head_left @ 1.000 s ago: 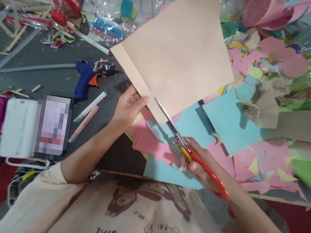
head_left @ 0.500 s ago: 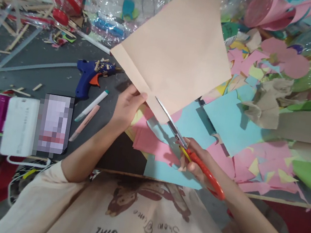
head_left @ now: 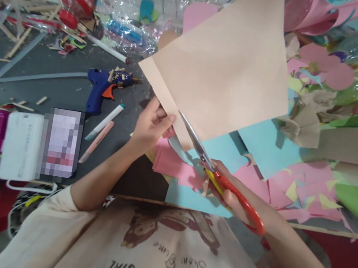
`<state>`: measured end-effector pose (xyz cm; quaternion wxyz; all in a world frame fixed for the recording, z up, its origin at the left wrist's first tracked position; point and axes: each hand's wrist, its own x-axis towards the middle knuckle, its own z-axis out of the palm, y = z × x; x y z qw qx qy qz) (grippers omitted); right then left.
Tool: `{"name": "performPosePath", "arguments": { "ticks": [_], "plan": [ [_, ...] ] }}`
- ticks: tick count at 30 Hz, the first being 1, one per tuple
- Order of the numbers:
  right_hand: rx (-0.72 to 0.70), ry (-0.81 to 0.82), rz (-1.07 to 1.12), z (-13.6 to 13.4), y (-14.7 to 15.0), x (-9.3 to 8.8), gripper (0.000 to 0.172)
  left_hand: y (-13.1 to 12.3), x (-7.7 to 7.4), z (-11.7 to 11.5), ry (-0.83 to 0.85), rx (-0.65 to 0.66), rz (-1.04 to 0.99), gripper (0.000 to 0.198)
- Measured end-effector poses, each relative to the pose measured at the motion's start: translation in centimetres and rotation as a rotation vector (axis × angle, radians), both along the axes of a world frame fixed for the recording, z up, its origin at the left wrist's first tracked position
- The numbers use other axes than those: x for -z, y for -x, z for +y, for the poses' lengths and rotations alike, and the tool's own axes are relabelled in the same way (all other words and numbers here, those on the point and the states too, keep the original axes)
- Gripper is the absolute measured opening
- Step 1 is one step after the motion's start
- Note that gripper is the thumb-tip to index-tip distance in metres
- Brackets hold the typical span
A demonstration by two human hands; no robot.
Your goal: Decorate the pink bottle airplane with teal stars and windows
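Note:
A large tan paper sheet [head_left: 225,69] is held up over the table, folded along its lower left edge. My left hand [head_left: 152,123] pinches that edge near the bottom corner. My right hand [head_left: 229,192] grips orange-handled scissors [head_left: 219,176], whose open silver blades bite into the sheet's lower edge just right of my left thumb. Pink and light blue paper sheets [head_left: 180,168] lie flat on the table beneath both hands.
A blue glue gun [head_left: 105,86] and two markers [head_left: 101,128] lie left of my left hand. A white power bank [head_left: 21,145] and a phone sit at the near left. Coloured paper scraps [head_left: 310,182] cover the right side. Clear plastic packaging [head_left: 134,4] and wooden sticks lie at the back.
The tan sheet has swung to the right and risen. The scissor blades have opened wider at its lower edge. My left hand has shifted slightly right along the fold.

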<state>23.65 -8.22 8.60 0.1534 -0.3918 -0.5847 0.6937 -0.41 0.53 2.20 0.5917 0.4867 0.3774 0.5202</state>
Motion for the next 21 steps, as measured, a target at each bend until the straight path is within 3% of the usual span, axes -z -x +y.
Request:
{"name": "performPosePath", "arguments": {
  "ticks": [9, 16, 21],
  "plan": [
    [0.066, 0.137, 0.129, -0.7, 0.2, 1.8, 0.058, -0.1, 0.0, 0.0, 0.013, 0.035, 0.005, 0.028],
    [0.118, 0.194, 0.087, -0.5, 0.9, 1.1, 0.052, -0.1, -0.1, 0.0, 0.036, 0.031, 0.013, 0.030],
    [0.161, 0.135, 0.068, -0.3, 1.4, 1.4, 0.056, 0.1, -0.3, 0.1, 0.033, 0.033, 0.007, 0.033]
  ]
}}
